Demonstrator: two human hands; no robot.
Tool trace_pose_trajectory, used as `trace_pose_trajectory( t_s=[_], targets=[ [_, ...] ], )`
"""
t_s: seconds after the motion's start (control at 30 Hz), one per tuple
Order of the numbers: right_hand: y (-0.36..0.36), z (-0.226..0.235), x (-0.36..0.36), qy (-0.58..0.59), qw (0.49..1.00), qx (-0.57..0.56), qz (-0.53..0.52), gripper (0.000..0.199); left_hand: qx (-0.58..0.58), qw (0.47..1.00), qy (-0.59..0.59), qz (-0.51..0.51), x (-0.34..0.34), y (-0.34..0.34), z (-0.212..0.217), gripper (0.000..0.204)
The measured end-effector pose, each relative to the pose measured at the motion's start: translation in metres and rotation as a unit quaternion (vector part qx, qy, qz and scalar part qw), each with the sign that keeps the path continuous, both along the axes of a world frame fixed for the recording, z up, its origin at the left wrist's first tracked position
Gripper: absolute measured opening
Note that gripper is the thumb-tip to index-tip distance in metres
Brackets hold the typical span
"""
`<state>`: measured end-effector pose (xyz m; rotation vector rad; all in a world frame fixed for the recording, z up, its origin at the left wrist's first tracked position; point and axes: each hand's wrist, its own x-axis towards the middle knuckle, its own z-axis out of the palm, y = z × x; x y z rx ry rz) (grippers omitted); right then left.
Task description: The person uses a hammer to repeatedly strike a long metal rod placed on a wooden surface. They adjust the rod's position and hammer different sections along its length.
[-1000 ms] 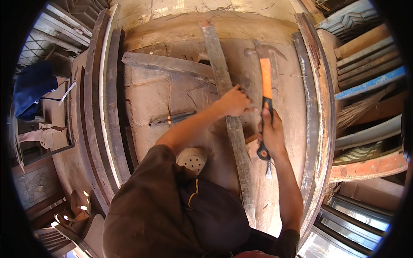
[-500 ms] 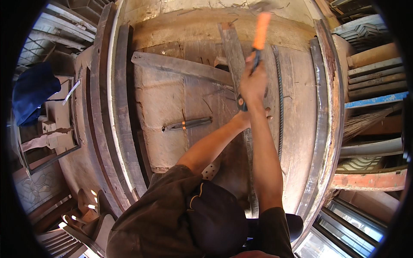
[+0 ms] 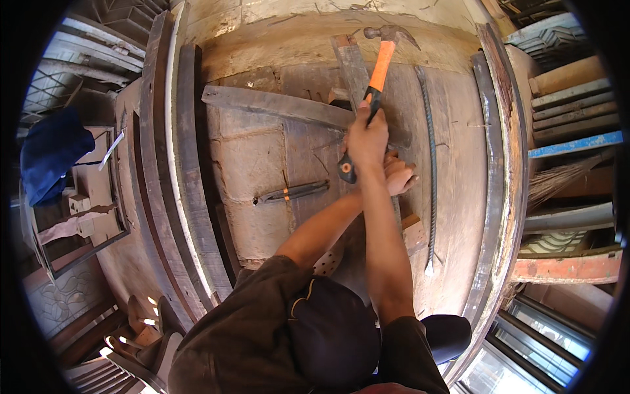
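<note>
My right hand (image 3: pixel 369 139) is wrapped round the grip of a claw hammer (image 3: pixel 379 69) with an orange and black handle. Its steel head points away from me, above the far end of a wooden plank (image 3: pixel 353 62). Under and just right of my right wrist, my left hand (image 3: pixel 399 177) is closed over the line of this plank. My right arm crosses in front and hides part of it, so what its fingers grip is unclear. Another wooden bar (image 3: pixel 275 105) runs slantwise to the plank from the left.
Dark pincers (image 3: pixel 292 191) with orange bands lie left of my hands. A ribbed steel rod (image 3: pixel 430 151) stretches along the right. Loose nails (image 3: pixel 289 18) are scattered at the far side. Long beams (image 3: pixel 191 171) flank the left, and stacked timber (image 3: pixel 571 108) stands far right.
The hammer, blurred before, now shows sharply and tilts differently, its butt further left. My right hand has shifted left and slightly nearer. More of my left hand shows, further right.
</note>
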<state>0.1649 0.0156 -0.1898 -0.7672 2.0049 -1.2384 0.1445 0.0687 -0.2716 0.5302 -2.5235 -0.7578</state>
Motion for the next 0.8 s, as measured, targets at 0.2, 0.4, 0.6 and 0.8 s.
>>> trace_pose_trajectory(
  t_s=[0.2, 0.4, 0.6, 0.8],
  targets=[
    [0.008, 0.055, 0.017, -0.072, 0.984, -0.134, -0.096, 0.036, 0.192, 0.971, 0.134, 0.056, 0.007, 0.012, -0.090, 0.027],
    [-0.008, 0.001, 0.004, 0.111, 0.989, 0.093, 0.043, 0.036, -0.037, 0.999, -0.011, 0.016, 0.004, -0.001, -0.003, 0.028],
    [0.005, 0.057, -0.003, -0.109, 0.992, -0.033, -0.052, 0.034, -0.042, 0.998, -0.012, 0.054, 0.013, 0.009, -0.039, 0.032],
    [-0.014, -0.004, 0.019, -0.032, 0.992, -0.103, -0.071, 0.036, -0.042, 0.999, 0.001, -0.010, 0.004, -0.003, -0.001, 0.030]
  ],
)
